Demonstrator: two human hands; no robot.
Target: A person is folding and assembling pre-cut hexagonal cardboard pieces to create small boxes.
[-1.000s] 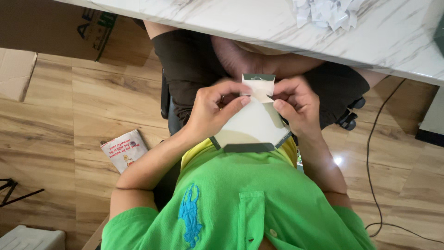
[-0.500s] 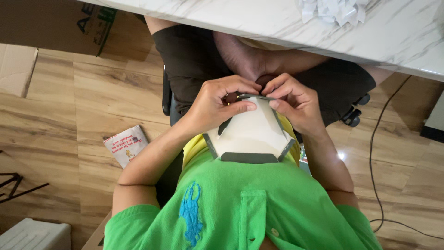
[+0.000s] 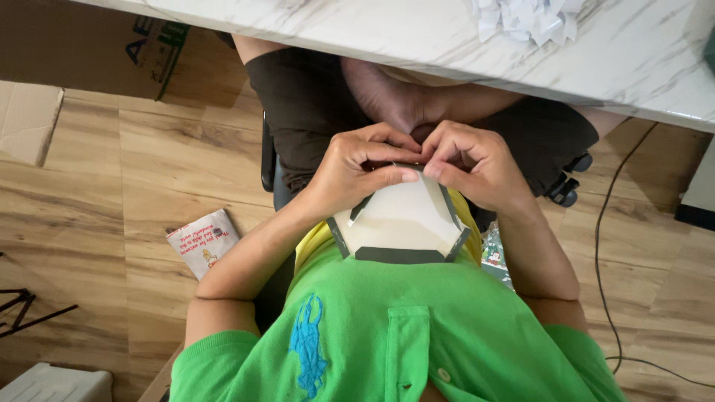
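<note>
The folded paper piece (image 3: 402,223) rests against the person's chest, below the tabletop (image 3: 372,30) edge. The left hand (image 3: 357,173) and right hand (image 3: 477,165) pinch its top edge. A booklet (image 3: 202,242) lies on the floor (image 3: 89,201) to the left.

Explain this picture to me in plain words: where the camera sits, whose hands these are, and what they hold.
There is no machine here. The camera sits on a person's head and looks straight down, so you see their green polo shirt, lap and both bare hands. The left hand and right hand pinch the top edge of a folded white paper piece with dark borders, held against the chest. Above is a marble table with crumpled white paper. On the wooden floor lie a small printed packet and a cardboard box.
</note>
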